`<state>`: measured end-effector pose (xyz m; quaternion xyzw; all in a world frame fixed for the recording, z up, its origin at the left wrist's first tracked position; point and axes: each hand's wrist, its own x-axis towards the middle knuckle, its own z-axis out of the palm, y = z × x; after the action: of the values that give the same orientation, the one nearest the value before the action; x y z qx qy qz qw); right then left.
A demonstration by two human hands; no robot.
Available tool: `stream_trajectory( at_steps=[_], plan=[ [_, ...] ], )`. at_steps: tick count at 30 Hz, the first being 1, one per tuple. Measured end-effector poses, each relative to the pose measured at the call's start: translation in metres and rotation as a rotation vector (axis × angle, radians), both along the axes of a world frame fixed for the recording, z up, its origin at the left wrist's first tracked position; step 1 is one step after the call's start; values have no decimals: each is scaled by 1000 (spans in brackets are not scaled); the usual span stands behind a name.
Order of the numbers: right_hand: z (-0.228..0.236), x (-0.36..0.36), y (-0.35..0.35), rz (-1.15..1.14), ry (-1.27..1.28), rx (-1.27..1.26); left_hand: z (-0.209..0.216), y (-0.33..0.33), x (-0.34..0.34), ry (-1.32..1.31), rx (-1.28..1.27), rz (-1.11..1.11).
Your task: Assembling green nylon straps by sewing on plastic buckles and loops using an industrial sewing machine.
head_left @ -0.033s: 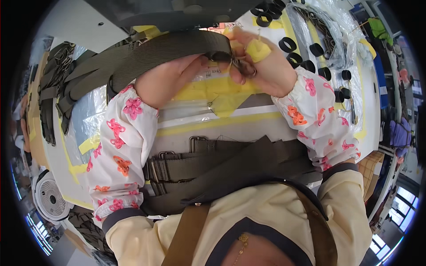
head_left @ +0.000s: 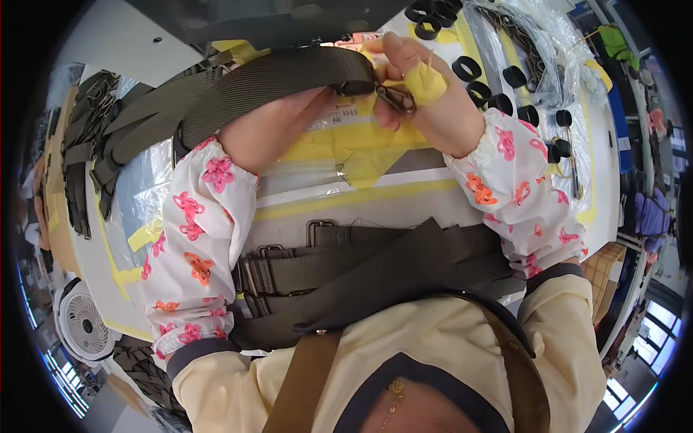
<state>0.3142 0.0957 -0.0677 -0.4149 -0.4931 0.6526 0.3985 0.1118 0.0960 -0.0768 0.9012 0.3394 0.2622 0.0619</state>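
A dark olive webbing strap (head_left: 267, 76) arches across the top, its folded end (head_left: 355, 88) beneath the machine's edge. My left hand (head_left: 299, 115) is under this strap and grips it near that end; most of its fingers are hidden behind the webbing. Facing it, my right hand (head_left: 433, 101) has its fingers closed around a small elongated metal piece (head_left: 395, 99), which touches the strap's end; I cannot make out its exact kind. Something yellow (head_left: 424, 83), like a patch of tape, sits at the base of my right hand.
The grey machine (head_left: 267, 18) overhangs the far side. Several black rings (head_left: 514, 77) lie at right beside clear plastic bags (head_left: 559, 43). More straps hang at far left (head_left: 86, 144), and straps with metal buckles (head_left: 317, 274) lie before my body. A white fan (head_left: 83, 325) stands lower left.
The metal piece in my right hand has turned and shows longer and more slanted. My right hand and the strap have shifted very slightly; my left hand barely moves.
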Motion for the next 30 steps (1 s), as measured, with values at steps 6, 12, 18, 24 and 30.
stream_trajectory(
  at_steps=[6,12,18,24,30],
  plan=[
    [-21,3,16,-60,-451,663,-12,7,3,69,59,-47],
    [-16,8,20,-18,-636,620,-3,1,5,131,30,-46],
    [-16,12,24,118,-672,748,-6,-8,0,41,-137,-3],
    [-12,9,27,243,-991,976,-11,-8,1,-69,-276,-8],
    [-15,1,16,243,-1019,1109,-11,-12,-3,-17,-161,-5]
  ],
)
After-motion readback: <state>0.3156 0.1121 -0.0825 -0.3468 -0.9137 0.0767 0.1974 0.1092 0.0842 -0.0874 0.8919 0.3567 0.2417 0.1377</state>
